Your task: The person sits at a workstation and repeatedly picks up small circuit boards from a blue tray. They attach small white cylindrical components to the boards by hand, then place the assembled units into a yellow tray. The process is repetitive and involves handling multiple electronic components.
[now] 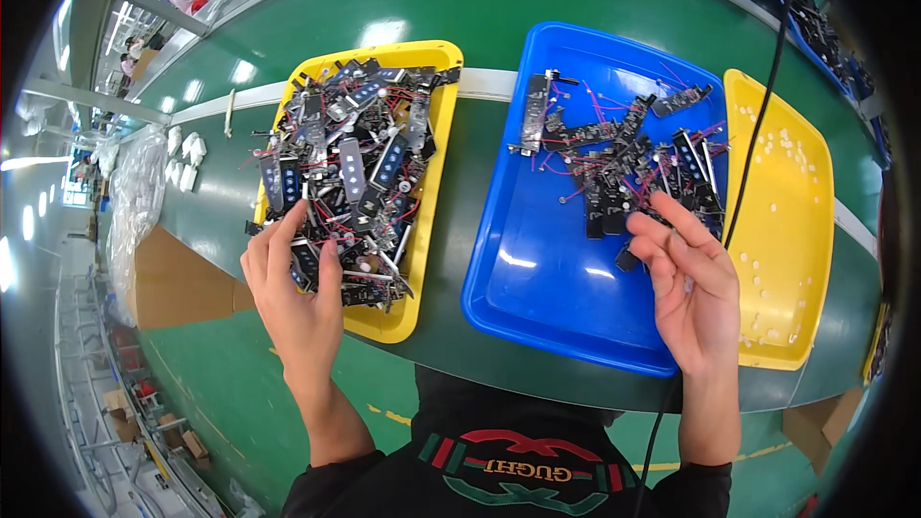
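My left hand (pixel 299 293) reaches over the near left side of a yellow tray (pixel 389 326). Its thumb and fingers are apart, with the fingertips at a heaped pile of small black circuit boards (pixel 352 170) with thin red wires. Above the right part of a blue tray (pixel 537 302) is my right hand (pixel 698 293), palm partly turned up. Its fingers are loosely curled and apart; nothing can be made out in them. Close by its fingertips lies a looser cluster of similar wired boards (pixel 606 177).
Right of the blue tray, a second yellow tray (pixel 782 221) carries scattered small white pieces. A black cable (pixel 765 101) hangs across the right side. White bits (pixel 187 158) and clear plastic film (pixel 139 211) lie at the left, near a cardboard box (pixel 182 278).
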The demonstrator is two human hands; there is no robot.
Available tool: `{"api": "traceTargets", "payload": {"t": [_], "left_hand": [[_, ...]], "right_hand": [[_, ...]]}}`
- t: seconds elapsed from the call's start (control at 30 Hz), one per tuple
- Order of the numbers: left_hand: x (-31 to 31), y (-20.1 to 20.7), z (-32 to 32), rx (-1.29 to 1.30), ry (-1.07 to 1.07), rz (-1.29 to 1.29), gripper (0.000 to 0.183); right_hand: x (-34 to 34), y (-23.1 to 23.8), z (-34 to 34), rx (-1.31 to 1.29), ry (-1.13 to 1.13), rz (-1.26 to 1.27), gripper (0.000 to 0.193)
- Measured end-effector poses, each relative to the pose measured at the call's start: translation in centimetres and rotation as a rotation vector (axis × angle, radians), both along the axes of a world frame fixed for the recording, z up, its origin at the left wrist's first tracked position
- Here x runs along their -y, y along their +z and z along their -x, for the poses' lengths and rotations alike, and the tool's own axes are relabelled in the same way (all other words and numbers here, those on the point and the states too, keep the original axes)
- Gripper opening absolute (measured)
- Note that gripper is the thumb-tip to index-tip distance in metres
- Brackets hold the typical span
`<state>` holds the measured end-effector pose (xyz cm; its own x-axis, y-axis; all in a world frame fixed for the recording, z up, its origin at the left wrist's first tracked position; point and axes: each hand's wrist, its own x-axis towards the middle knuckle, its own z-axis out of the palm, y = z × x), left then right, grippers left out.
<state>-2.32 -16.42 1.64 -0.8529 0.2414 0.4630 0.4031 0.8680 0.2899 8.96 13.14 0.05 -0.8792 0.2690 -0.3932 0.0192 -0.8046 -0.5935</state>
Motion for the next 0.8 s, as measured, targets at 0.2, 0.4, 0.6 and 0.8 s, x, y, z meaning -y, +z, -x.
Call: {"api": "traceTargets", "payload": {"t": [0.2,0.4,0.6,0.8], "left_hand": [[-1.1,0.7,-1.2,-0.045,-0.027,0.02,0.051],[-6.6,1.8,-2.5,-0.109,-0.222,-0.095,0.035],[-14.3,-0.8,0.0,0.033,-0.335,0.133,0.03],[-15.3,-3.5,2.1,0.006,-0.282,0.131,0.025]], "right_hand": [[-0.9,-0.6,-0.5,-0.007,0.009,0.077,0.036],[-1.4,-1.8,-0.7,-0.117,0.038,0.239,0.032],[-1.9,-1.1,-0.8,-0.102,0.091,0.189,0.03],[-1.8,-1.1,-0.9,-0.136,0.082,0.085,0.023]]}}
